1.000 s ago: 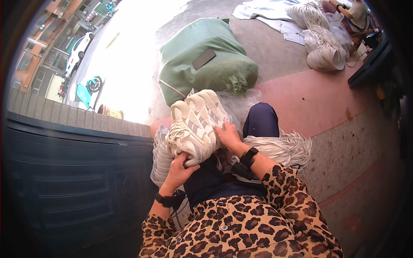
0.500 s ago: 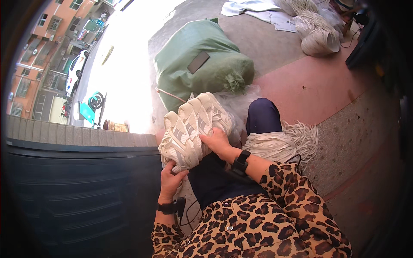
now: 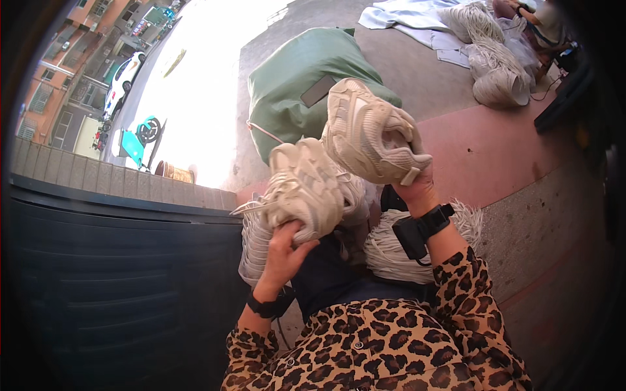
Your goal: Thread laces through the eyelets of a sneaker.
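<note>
While the head camera is looking down, the left hand point(image 3: 283, 251) is pinching the near, heel end of some cream shoes point(image 3: 306, 189), thumb outside and fingers tucking into the opening. Those are sitting in a tight cluster over the lap, left of centre; exact count cannot be told. The right hand point(image 3: 417, 190) is holding a single cream shoe point(image 3: 355, 130) up at the right, gripping low at the heel; most of its fingers are hiding behind the shoe.

Progress, judging by what is showing: the single shoe is already hanging apart from the cluster, while the others are staying grouped in the left hand. Laces on the cluster are looking loose, ends trailing left, so tidying there seems not done. Lacing state of the single shoe: cannot tell.

Direction: the cluster is pointing toes far, its long axis running near to far and leaning slightly left. The single shoe is pointing its toe far left, heel near right, long axis slanting, opening facing right.

Around: a bundle of white strands point(image 3: 398, 247) is lying near right; a green sack point(image 3: 280, 81) bearing a phone point(image 3: 317, 91) is resting farther off.
</note>
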`<state>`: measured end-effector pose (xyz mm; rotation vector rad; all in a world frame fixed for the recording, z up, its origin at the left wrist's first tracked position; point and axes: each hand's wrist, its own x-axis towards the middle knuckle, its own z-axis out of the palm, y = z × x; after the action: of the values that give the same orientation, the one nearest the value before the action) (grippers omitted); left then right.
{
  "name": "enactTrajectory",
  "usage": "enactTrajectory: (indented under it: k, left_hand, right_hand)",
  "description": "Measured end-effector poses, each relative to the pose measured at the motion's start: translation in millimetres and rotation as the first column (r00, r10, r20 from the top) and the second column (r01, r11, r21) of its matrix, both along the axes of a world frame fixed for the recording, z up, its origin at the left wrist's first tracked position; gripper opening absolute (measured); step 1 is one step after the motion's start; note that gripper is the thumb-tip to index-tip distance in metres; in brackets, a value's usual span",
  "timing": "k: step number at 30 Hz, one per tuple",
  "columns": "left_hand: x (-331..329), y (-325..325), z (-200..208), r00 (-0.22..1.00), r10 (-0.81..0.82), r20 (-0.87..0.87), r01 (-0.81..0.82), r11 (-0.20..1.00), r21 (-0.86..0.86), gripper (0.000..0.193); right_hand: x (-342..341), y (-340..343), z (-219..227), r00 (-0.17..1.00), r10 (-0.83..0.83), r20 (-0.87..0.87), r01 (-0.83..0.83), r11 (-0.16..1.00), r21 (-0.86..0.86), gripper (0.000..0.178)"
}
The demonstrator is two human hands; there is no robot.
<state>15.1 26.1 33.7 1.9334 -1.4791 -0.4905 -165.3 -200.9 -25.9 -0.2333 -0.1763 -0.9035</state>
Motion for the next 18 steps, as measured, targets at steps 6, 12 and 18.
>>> enactTrajectory:
  k: [6, 12, 18]
  left_hand:
    - [-25.1, -54.9, -59.8, 0.948, -0.171, 0.270, 0.086, 0.950, 0.300, 0.037]
    - [-26.4, -61.5, -73.8, 0.868, -0.311, 0.388, 0.106, 0.878, 0.466, 0.032]
    - [-21.0, -44.0, -69.7, 0.914, -0.292, 0.281, 0.277, 0.957, 0.092, 0.035]
  right_hand:
    - [-45.5, 17.0, -30.0, 0.917, -0.307, -0.255, 0.208, 0.913, -0.352, 0.043]
    - [-45.8, 32.3, -40.5, 0.991, -0.060, -0.118, 0.050, 0.995, -0.083, 0.045]
    - [-32.9, 52.1, -40.6, 0.876, -0.069, -0.478, 0.136, 0.985, 0.108, 0.047]
